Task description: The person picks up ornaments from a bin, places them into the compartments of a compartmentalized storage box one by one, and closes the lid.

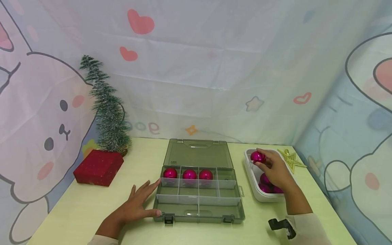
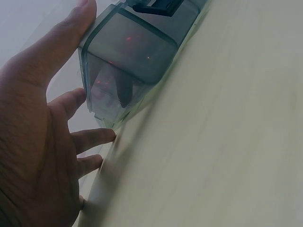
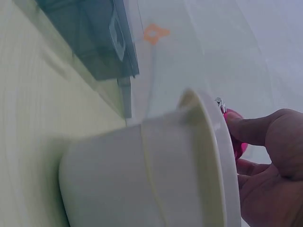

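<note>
- The right hand [image 1: 277, 170] pinches a glossy magenta ball [image 1: 258, 157] over the white, round-cornered tub [image 1: 266, 197].
- The left hand [image 1: 134, 205], fingers spread, touches the side of a smoky translucent plastic box [image 1: 199, 153] with three balls [image 1: 189, 175] in its back row.
- The head view shows more balls [image 1: 265, 179] in the tub; its wall [image 3: 109, 170] hides them from the right wrist view.
- Pale smooth tabletop [image 1: 76, 214]; creased printed cloth [image 1: 190, 78] behind.
</note>
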### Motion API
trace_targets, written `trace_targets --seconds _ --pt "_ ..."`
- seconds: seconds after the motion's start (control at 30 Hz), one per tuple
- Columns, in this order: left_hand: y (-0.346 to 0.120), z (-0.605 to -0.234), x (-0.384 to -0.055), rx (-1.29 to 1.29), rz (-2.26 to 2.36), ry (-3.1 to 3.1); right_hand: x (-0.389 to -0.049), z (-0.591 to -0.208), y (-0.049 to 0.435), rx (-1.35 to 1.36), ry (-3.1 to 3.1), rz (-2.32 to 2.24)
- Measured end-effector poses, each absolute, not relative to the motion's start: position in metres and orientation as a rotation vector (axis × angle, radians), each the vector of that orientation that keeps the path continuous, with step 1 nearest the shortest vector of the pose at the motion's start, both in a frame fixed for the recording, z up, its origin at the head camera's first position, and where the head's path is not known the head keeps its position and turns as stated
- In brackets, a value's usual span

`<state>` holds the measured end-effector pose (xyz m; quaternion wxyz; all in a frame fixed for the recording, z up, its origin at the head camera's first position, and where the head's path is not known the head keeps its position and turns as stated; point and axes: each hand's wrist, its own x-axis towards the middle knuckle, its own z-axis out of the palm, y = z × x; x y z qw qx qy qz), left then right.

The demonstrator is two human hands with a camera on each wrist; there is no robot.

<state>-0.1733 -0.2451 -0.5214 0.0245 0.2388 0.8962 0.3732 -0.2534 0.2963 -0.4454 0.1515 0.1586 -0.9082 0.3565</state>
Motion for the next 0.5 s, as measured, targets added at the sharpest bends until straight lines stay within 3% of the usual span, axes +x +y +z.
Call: trace_targets --seconds 0.5 --pt "-0.244 -0.520 -0.173 0.746 1.171 2.758 -0.246 -0.451 0.257 0.548 -2.564 1.103"
